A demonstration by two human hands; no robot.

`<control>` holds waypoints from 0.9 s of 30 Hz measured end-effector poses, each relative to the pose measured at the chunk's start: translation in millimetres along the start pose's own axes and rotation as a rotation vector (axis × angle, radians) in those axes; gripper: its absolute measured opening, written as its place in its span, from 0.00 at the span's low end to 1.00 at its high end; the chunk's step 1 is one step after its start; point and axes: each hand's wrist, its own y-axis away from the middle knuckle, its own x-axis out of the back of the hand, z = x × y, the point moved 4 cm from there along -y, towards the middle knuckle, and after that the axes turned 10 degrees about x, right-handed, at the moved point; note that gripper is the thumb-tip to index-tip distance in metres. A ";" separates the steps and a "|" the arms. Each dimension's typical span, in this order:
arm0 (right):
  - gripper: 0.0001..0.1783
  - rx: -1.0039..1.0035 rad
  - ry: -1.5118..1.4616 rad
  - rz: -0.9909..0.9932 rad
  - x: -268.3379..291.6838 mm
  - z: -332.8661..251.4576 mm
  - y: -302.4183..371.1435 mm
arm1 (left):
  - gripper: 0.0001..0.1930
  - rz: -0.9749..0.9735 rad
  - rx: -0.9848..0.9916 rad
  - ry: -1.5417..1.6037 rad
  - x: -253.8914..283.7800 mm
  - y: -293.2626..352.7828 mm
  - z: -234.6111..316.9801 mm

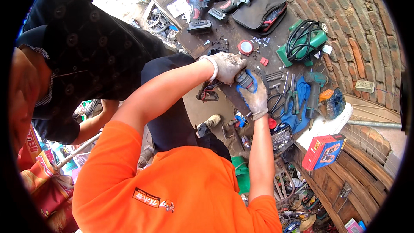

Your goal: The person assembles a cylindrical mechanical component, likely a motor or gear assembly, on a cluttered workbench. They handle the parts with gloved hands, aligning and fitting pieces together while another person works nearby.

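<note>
My left hand [229, 67], in a dirty grey-white work glove, closes on the upper end of a dark cylinder with red marks, which looks like a drill chuck [246, 82]. Around its lower end wrap the fingers of my right hand [256, 98], gloved in pale fabric with blue edging. Both hands hold the piece just over the workbench [226, 87]; the gloves cover its ends. Beyond them lie a round red-rimmed container [245, 47], a small red piece [264, 61] and scattered screws. Beside my right hand are pliers [295, 99] on a blue cloth [302, 108].
Two cordless drills [200, 4] and a black zip case [258, 8] lie at the bench's far end. A green cord-wrapped machine [317, 41] stands near the brick wall [358, 30]. A teal drill [314, 95] and red-blue box [324, 152] are rightward. Another person [95, 43] is close on the left.
</note>
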 end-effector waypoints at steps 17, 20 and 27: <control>0.39 -0.059 -0.014 -0.003 -1.7 -7.9 4.2 | 0.24 -0.024 0.007 0.113 11.2 11.3 -3.0; 0.40 -0.009 -0.012 -0.004 -3.1 -10.5 3.3 | 0.24 -0.006 0.004 0.104 13.8 11.5 -2.4; 0.39 0.053 -0.016 -0.028 -1.6 -15.2 2.3 | 0.23 0.027 -0.033 0.083 13.0 14.4 -3.4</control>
